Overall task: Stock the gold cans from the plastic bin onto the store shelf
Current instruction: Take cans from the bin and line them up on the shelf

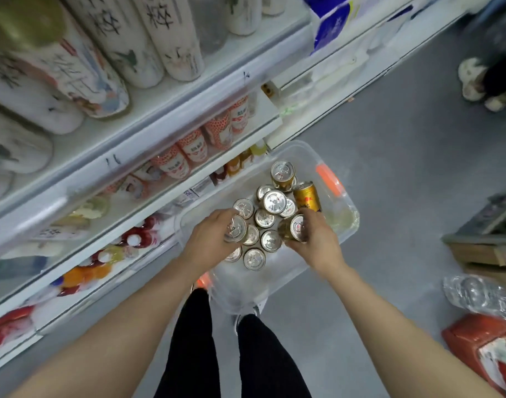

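Observation:
A clear plastic bin (292, 271) with orange latches sits on the grey floor below me, next to the store shelf (148, 139). Several gold cans (270, 203) with silver pull-tab tops stand packed in it; one gold can (307, 196) leans at the bin's right side. My left hand (210, 239) grips a can (236, 228) at the cluster's left edge. My right hand (318, 239) grips another can (295, 232), tilted, at the cluster's right edge. Both held cans sit slightly above the others.
Shelf tiers on the left hold tall white printed cylinders, red-and-white drink cans and small bottles. My legs stand just behind the bin. A red package (487, 349), a plastic-wrapped pack (481, 297) and cardboard (484, 248) lie at the right. Another person's shoes (476, 81) appear top right.

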A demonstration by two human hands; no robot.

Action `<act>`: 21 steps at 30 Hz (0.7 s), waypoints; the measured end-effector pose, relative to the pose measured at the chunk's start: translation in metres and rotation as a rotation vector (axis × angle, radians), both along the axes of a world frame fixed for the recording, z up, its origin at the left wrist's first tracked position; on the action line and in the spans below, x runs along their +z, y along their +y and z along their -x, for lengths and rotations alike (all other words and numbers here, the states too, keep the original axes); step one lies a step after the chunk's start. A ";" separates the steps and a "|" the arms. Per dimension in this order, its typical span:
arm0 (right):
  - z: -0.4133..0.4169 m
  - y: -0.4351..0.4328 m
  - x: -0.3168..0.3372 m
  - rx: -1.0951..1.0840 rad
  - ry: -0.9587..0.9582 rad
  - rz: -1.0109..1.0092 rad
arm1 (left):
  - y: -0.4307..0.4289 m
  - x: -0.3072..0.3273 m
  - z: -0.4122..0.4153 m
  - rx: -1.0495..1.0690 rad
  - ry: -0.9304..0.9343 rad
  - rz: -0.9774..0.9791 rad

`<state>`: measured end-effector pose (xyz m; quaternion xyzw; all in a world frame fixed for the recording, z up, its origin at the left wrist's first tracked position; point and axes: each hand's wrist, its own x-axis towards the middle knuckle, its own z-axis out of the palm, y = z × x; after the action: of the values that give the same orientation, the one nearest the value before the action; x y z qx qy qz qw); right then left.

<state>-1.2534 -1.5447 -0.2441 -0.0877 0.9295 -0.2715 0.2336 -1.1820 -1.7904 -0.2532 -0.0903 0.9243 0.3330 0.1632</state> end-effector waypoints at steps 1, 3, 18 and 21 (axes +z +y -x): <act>-0.001 -0.001 0.013 0.001 0.003 0.029 | -0.007 0.016 -0.008 0.038 0.021 -0.017; -0.003 -0.006 0.041 0.035 0.015 0.079 | -0.022 0.050 -0.026 0.116 0.067 -0.067; -0.093 -0.149 0.247 0.521 0.212 0.349 | -0.124 0.266 -0.227 0.525 0.355 -0.051; -0.139 -0.184 0.288 0.586 0.262 0.422 | -0.149 0.300 -0.290 0.594 0.387 -0.029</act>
<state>-1.1146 -1.7291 0.0442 -0.4298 0.8107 -0.3650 0.1576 -0.8924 -1.9396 0.0465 -0.2882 0.8666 0.3900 -0.1177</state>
